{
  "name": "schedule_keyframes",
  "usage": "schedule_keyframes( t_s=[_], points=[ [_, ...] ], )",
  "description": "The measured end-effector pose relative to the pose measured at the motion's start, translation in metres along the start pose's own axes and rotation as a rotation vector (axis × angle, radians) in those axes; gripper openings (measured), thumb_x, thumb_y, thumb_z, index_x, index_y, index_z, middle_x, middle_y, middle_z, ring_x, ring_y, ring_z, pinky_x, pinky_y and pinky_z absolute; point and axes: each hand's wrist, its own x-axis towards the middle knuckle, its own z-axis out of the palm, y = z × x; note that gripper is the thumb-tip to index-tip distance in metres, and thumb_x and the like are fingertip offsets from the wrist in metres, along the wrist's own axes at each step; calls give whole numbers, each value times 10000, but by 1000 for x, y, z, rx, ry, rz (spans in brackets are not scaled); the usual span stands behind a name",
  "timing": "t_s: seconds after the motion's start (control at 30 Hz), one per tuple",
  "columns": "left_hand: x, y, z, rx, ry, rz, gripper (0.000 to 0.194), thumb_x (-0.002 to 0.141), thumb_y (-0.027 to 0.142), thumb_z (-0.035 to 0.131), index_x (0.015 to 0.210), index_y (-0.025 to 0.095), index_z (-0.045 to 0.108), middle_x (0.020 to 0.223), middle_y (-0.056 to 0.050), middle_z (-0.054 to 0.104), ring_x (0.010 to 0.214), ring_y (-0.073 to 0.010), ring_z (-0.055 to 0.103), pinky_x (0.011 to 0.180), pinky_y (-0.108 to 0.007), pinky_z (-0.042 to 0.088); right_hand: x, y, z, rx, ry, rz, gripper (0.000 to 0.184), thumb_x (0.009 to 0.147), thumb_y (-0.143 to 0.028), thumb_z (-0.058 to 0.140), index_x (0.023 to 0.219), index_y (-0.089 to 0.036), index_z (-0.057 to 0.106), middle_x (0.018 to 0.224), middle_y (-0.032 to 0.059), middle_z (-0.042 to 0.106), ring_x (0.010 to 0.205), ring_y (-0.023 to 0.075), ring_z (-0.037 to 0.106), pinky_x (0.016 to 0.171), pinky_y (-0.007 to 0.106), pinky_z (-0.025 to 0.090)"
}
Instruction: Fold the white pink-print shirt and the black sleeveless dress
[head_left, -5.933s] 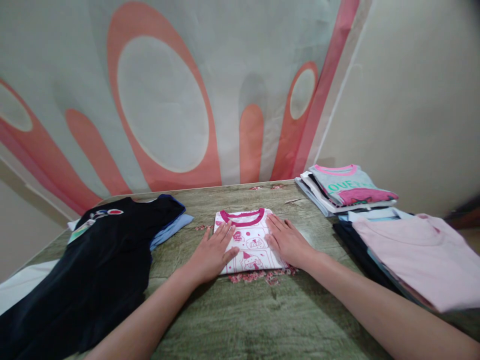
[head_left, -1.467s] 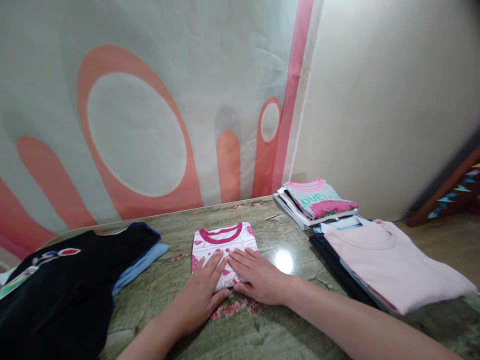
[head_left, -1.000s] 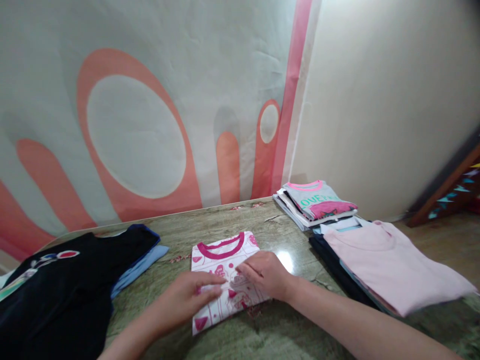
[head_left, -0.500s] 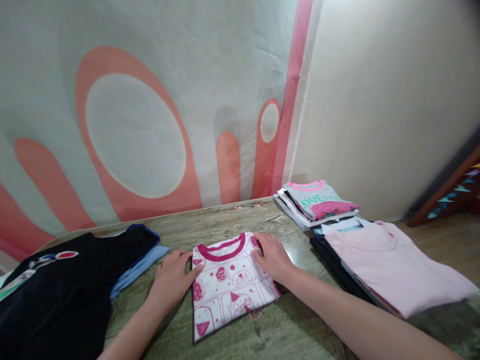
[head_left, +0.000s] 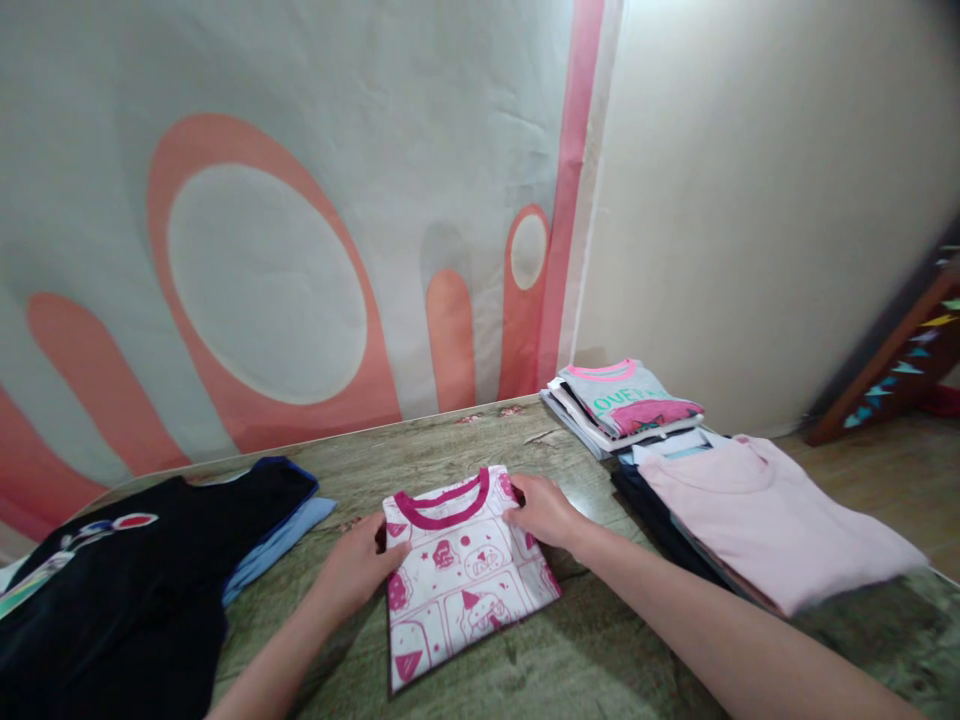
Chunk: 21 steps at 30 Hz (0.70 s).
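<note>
A folded white T-shirt (head_left: 457, 570) with a magenta collar and magenta print lies in the middle of the table. My left hand (head_left: 361, 562) grips its left edge near the shoulder, thumb on top and fingertips tucked out of sight at the side. On the opposite shoulder, my right hand (head_left: 546, 511) is closed in the same way, with its thumb on the cloth. The collar faces away from me, between the two hands.
Left of the shirt, a black T-shirt (head_left: 127, 590) lies over light blue cloth (head_left: 281, 540). To the right are a pile topped by a pale pink shirt (head_left: 780, 525) and, behind it, a stack under a grey printed shirt (head_left: 630, 395). A patterned wall (head_left: 480, 120) rises behind the wooden table (head_left: 517, 670).
My fingers have curled round the shirt's two side edges, where before they lay flatter along them. The shirt has hardly moved; the view has shifted slightly.
</note>
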Motion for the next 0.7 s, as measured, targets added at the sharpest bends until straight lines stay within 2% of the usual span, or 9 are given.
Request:
schedule_keyframes(
  t_s=[0.1, 0.17, 0.27, 0.33, 0.4, 0.43, 0.53, 0.6, 0.7],
  points=[
    [-2, 5, 3, -226, 65, 1, 289, 770, 466, 561, 840, 186, 555, 813, -45, 667, 750, -237, 627, 690, -336, 464, -1, 6, 2, 90, 28, -30, 42, 694, -201, 620, 678, -176, 590, 699, -19, 624, 695, 152, 549, 621, 233, 330],
    [-2, 8, 5, -448, 115, 2, 347, 748, 478, 610, 910, 182, 531, 867, -58, 674, 791, -241, 648, 712, -347, 498, -2, 7, 3, 199, 95, -51, 28, 728, -190, 580, 752, -182, 590, 754, -15, 637, 724, 151, 555, 642, 233, 353],
    [-2, 12, 9, -754, 146, -26, 617, 695, 467, 701, 1176, 174, 447, 975, -84, 678, 841, -247, 677, 722, -364, 539, -2, 7, 5, 410, 150, -38, 184, 754, -172, 527, 933, -198, 564, 851, -9, 659, 744, 147, 577, 679, 242, 395],
    [-2, 11, 11, -844, 153, -48, 805, 682, 455, 724, 1339, 201, 336, 1023, -86, 678, 828, -243, 688, 691, -365, 553, -1, 6, 7, 540, 143, -4, 264, 740, -166, 517, 1000, -211, 527, 858, -17, 661, 671, 136, 575, 636, 241, 406],
    [-1, 7, 12, -861, 159, -42, 846, 697, 443, 716, 1402, 229, 301, 1079, -88, 672, 854, -240, 687, 700, -360, 556, 0, 5, 9, 648, 156, 17, 291, 705, -162, 525, 990, -218, 515, 877, -18, 659, 619, 122, 556, 588, 229, 398],
    [-1, 5, 13, -845, 155, -37, 802, 709, 442, 703, 1394, 223, 347, 1089, -90, 675, 877, -243, 683, 722, -361, 553, 1, 5, 10, 691, 181, 19, 275, 687, -160, 531, 956, -213, 525, 889, -15, 655, 628, 119, 555, 584, 224, 397],
    [0, -2, 12, -694, 108, -52, 551, 735, 456, 662, 1198, 161, 613, 1052, -102, 704, 955, -276, 659, 836, -384, 515, 2, 6, 13, 762, 248, 76, 174, 660, -165, 543, 830, -187, 572, 789, -17, 629, 629, 117, 531, 563, 213, 378],
    [0, -5, 11, -593, 89, -73, 462, 745, 472, 636, 1080, 160, 706, 1088, -105, 706, 1032, -303, 632, 922, -410, 468, 1, 8, 14, 761, 199, 136, 156, 668, -170, 540, 802, -166, 620, 708, -21, 611, 574, 107, 494, 527, 210, 351],
    [-1, -4, 12, -581, 109, -54, 496, 745, 453, 633, 1164, 194, 688, 1286, -91, 616, 1168, -313, 563, 1022, -428, 392, -2, 8, 14, 679, 79, 180, 296, 687, -146, 505, 910, -153, 700, 682, -16, 634, 514, 103, 469, 506, 221, 352]
  ],
)
